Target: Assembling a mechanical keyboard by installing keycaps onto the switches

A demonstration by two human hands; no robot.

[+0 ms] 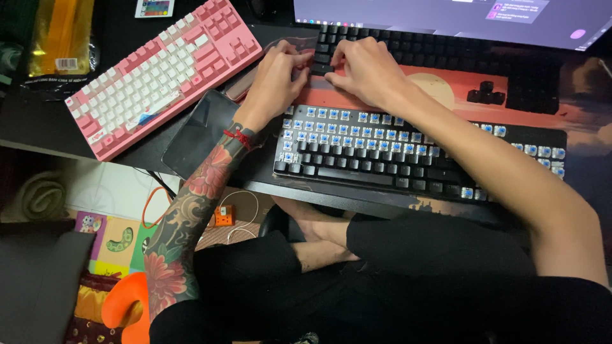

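Keycap (321,68): small and black, pinched between the fingertips of both hands, just above the near keyboard's top edge and touching the far keyboard's lower left corner.
Left hand (275,75): fingers curled narrow, tips pressed on the keycap from the left; a red cord is tied round the wrist and the forearm is tattooed with flowers.
Right hand (366,71): fingers bent close together, tips meeting the left hand's over the same keycap; exactly which fingers grip it cannot be told.
Near keyboard (408,159): dark, lying on the desk edge; its upper rows are stripped to bare blue switches, its lower rows carry black caps.
Far keyboard (440,54): black, fully capped, lying beyond the hands under the screen.
Loose caps (486,93): a small black heap on the mat, well right of the hands.
Mat (440,89): red-orange, under both dark keyboards.
Pink keyboard (162,73): angled at upper left, white and pink keys, apart from the hands.
Phone (201,132): dark, face up, just beside the left wrist.
Screen (446,16): lit, along the top edge.
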